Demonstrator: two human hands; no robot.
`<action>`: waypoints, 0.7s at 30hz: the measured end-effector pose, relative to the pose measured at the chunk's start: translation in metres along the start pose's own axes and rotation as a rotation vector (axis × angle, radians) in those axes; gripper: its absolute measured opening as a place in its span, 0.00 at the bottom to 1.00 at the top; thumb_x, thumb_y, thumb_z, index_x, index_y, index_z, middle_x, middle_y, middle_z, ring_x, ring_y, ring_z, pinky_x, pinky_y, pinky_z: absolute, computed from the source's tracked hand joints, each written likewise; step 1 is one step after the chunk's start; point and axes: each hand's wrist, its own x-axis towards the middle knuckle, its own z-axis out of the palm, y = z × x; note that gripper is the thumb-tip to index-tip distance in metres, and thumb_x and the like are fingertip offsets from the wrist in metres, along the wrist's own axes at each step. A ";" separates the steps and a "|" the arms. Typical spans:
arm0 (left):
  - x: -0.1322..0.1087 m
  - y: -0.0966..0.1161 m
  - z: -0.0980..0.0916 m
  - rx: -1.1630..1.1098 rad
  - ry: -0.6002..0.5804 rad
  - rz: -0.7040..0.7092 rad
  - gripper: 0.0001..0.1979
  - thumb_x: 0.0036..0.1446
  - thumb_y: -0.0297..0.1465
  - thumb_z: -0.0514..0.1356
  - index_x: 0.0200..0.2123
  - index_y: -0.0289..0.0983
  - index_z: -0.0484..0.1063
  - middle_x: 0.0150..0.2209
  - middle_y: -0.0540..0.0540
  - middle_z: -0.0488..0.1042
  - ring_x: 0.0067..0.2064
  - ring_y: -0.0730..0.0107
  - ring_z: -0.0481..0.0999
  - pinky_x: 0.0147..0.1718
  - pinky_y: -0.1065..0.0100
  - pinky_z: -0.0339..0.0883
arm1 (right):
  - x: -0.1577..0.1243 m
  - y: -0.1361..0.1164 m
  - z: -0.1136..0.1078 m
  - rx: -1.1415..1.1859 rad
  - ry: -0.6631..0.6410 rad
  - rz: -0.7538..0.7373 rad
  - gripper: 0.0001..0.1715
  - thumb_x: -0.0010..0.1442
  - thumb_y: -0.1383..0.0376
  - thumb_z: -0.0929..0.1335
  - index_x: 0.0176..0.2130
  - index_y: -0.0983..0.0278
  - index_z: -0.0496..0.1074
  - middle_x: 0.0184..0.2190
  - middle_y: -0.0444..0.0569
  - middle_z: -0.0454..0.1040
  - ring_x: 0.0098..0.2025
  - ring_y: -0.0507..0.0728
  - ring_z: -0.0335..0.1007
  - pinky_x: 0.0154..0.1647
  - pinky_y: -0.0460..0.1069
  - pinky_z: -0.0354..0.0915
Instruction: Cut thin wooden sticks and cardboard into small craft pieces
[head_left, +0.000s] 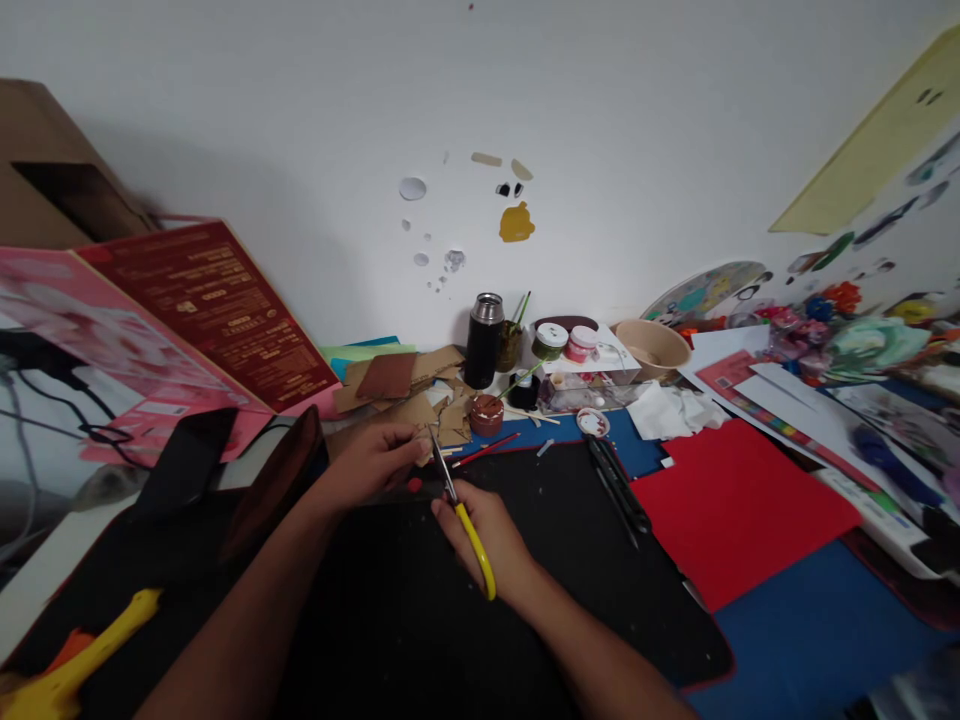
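Observation:
My right hand [491, 540] grips a pair of scissors [478, 553] with yellow handles, their metal blades pointing up and away from me. Between the thumb and fingers of my left hand [379, 458] is a small brown cardboard piece [425, 447], right beside the blades; its far part is hidden by my fingers. Whether the blades touch it I cannot tell. Just below lies a small red round piece [415, 485] on the black mat [420, 620]. Cardboard scraps [450, 425] are heaped beyond my left hand.
Behind stand a black flask [484, 342], a brown paint jar [487, 414] and a beige bowl [651, 346]. Black pens [619, 485] and a red sheet [742, 505] lie to the right. On the left are a phone [186, 462] and a pink and red box [217, 310].

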 end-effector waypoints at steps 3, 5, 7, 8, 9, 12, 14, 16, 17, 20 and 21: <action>0.001 0.000 0.004 -0.007 0.017 -0.001 0.24 0.59 0.52 0.60 0.24 0.38 0.67 0.15 0.56 0.62 0.18 0.77 0.57 0.19 0.72 0.47 | -0.001 0.002 0.001 0.003 0.014 -0.004 0.14 0.65 0.58 0.66 0.30 0.63 0.67 0.21 0.39 0.59 0.23 0.49 0.52 0.23 0.43 0.50; 0.001 0.001 0.007 -0.007 0.025 0.008 0.26 0.59 0.53 0.59 0.23 0.38 0.65 0.14 0.56 0.63 0.18 0.77 0.58 0.19 0.73 0.50 | -0.003 0.005 0.003 0.022 0.027 -0.002 0.15 0.66 0.57 0.66 0.31 0.63 0.67 0.20 0.38 0.59 0.22 0.48 0.52 0.22 0.43 0.49; 0.001 0.003 0.009 -0.022 0.003 0.012 0.27 0.59 0.55 0.58 0.23 0.38 0.66 0.16 0.54 0.66 0.18 0.76 0.62 0.20 0.72 0.53 | -0.003 0.008 0.004 0.049 0.051 0.002 0.16 0.66 0.55 0.66 0.31 0.62 0.66 0.19 0.38 0.59 0.20 0.48 0.53 0.21 0.43 0.49; 0.001 0.004 0.010 -0.038 -0.018 0.012 0.27 0.59 0.55 0.58 0.24 0.38 0.67 0.17 0.53 0.69 0.19 0.75 0.64 0.21 0.72 0.56 | -0.003 0.010 0.004 0.069 0.058 0.012 0.17 0.67 0.54 0.66 0.31 0.62 0.65 0.19 0.37 0.59 0.19 0.48 0.53 0.20 0.42 0.50; 0.001 0.005 0.010 -0.059 -0.041 0.011 0.27 0.58 0.56 0.59 0.26 0.38 0.68 0.19 0.52 0.71 0.20 0.74 0.66 0.21 0.72 0.58 | -0.003 0.011 0.004 0.098 0.056 0.031 0.18 0.67 0.52 0.66 0.32 0.61 0.65 0.18 0.36 0.58 0.17 0.48 0.54 0.18 0.42 0.50; 0.001 0.007 0.012 -0.114 -0.067 0.026 0.26 0.57 0.56 0.61 0.31 0.37 0.72 0.23 0.51 0.75 0.22 0.73 0.70 0.23 0.71 0.63 | -0.002 0.013 0.003 0.208 -0.003 0.103 0.21 0.67 0.46 0.65 0.36 0.60 0.64 0.15 0.33 0.57 0.12 0.48 0.53 0.13 0.42 0.49; 0.002 0.007 0.014 -0.136 -0.052 0.041 0.26 0.57 0.55 0.61 0.32 0.36 0.73 0.23 0.51 0.75 0.21 0.73 0.69 0.23 0.71 0.62 | -0.001 0.012 0.001 0.258 -0.030 0.117 0.24 0.66 0.43 0.65 0.38 0.60 0.65 0.14 0.32 0.57 0.11 0.49 0.53 0.11 0.41 0.49; 0.003 0.006 0.017 -0.151 -0.026 0.049 0.25 0.58 0.55 0.61 0.32 0.36 0.73 0.23 0.51 0.75 0.21 0.74 0.69 0.23 0.71 0.62 | -0.001 0.010 0.000 0.283 -0.032 0.107 0.26 0.65 0.41 0.65 0.38 0.60 0.65 0.14 0.32 0.58 0.11 0.48 0.54 0.10 0.41 0.50; 0.003 0.005 0.019 -0.155 -0.012 0.052 0.25 0.58 0.55 0.61 0.31 0.36 0.72 0.23 0.51 0.74 0.21 0.74 0.69 0.22 0.71 0.62 | -0.001 0.009 -0.001 0.292 -0.030 0.105 0.26 0.64 0.40 0.66 0.37 0.60 0.65 0.14 0.32 0.59 0.11 0.48 0.55 0.10 0.41 0.51; 0.005 0.004 0.025 -0.147 0.029 0.064 0.26 0.59 0.55 0.60 0.29 0.36 0.71 0.23 0.51 0.74 0.21 0.74 0.69 0.22 0.71 0.61 | -0.001 0.008 -0.003 0.317 -0.034 0.127 0.26 0.63 0.41 0.67 0.36 0.61 0.65 0.15 0.34 0.62 0.11 0.48 0.57 0.10 0.40 0.53; 0.005 0.005 0.027 -0.141 0.038 0.069 0.26 0.59 0.55 0.60 0.29 0.36 0.71 0.23 0.51 0.73 0.21 0.74 0.69 0.21 0.71 0.61 | 0.000 0.008 -0.003 0.320 -0.037 0.141 0.26 0.63 0.41 0.67 0.36 0.61 0.65 0.16 0.34 0.63 0.12 0.48 0.57 0.10 0.40 0.53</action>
